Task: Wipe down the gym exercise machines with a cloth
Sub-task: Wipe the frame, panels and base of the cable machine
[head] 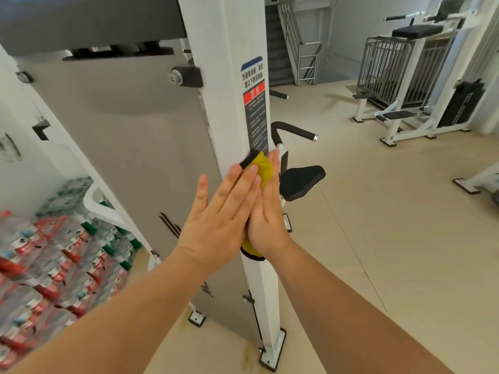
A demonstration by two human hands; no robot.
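Left hand point(224, 209): I see straight fingers, flat on the post, overlapping the cloth.
Right hand point(266, 214): also flat, pressing the cloth to the post's edge.
Cloth point(264, 168): yellow, held against the post point(229, 76), just below the sticker point(255, 112).
Risk: I judge it may slip, as no finger pinches it.
Hidden: most of the cloth; the sticker print is blurred.

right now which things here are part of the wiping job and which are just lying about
Job: yellow cloth, white machine post, left hand and right hand pressing the cloth flat.
Lying about: shrink-wrapped water bottles, metal stair railing.
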